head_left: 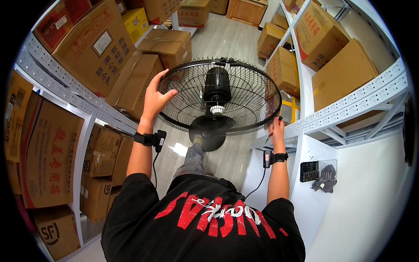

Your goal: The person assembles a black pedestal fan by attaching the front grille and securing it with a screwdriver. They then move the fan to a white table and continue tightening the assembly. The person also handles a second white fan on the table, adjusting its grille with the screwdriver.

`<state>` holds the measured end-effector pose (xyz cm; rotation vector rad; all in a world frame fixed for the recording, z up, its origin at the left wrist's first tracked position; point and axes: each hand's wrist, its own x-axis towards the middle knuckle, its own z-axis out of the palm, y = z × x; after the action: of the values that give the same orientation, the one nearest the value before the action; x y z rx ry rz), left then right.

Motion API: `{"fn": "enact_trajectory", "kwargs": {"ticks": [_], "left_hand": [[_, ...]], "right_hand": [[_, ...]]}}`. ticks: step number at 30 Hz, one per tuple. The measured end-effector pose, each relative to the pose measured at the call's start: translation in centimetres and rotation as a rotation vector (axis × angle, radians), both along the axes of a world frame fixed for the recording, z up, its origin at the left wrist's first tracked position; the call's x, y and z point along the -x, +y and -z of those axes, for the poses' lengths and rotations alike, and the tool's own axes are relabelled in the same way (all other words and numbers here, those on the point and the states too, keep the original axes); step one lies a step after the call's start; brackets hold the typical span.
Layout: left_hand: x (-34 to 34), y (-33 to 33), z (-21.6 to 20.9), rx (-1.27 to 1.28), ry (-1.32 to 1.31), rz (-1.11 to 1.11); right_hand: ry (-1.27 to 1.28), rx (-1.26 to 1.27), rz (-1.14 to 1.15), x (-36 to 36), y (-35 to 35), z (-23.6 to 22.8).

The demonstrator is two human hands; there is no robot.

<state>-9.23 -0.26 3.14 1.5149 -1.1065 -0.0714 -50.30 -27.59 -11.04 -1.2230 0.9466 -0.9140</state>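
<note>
A black standing fan [217, 85] stands in front of me, its round wire cage [183, 109] tilted to face up and its motor housing in the middle. The round base [214, 142] rests on the floor by my foot. My left hand [156, 97] is at the cage's left rim, thumb and fingers spread apart. At the right rim, my right hand [276, 131] is closed around a slim tool [267, 139] that looks like a screwdriver; the fingers cover most of it. Both wrists wear black straps with small cabled boxes.
White metal shelves [89, 118] with cardboard boxes [94, 46] line the left. More shelving [349, 105] with cartons [345, 72] runs along the right. On the low white surface at right lie an opened black bit case [309, 171] and a grey cloth-like item [325, 179]. Tiled floor [214, 37] leads ahead.
</note>
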Motion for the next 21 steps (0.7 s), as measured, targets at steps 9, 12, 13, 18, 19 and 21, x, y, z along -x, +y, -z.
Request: {"fn": "enact_trajectory", "kwargs": {"ticks": [9, 12, 13, 18, 19, 21], "left_hand": [[-0.8, 1.3, 0.8, 0.025, -0.030, 0.153], [-1.0, 0.7, 0.1, 0.008, -0.125, 0.038], [-0.9, 0.8, 0.4, -0.008, -0.129, -0.003], [-0.8, 1.6, 3.6, 0.010, 0.029, -0.022], [-1.5, 2.1, 4.4, 0.087, 0.046, 0.066], [-2.8, 3.7, 7.2, 0.217, 0.226, 0.097]], "right_hand": [[-0.008, 0.003, -0.055, 0.3, 1.0, -0.6], [-0.009, -0.041, -0.039, -0.7, 0.9, -1.6], [0.016, -0.065, -0.005, -1.1, 1.2, -1.8], [0.112, 0.060, 0.031, -0.8, 1.3, -0.9], [0.115, 0.059, 0.045, -0.9, 1.3, -0.7], [0.102, 0.036, 0.030, -0.9, 1.7, -0.3]]}}
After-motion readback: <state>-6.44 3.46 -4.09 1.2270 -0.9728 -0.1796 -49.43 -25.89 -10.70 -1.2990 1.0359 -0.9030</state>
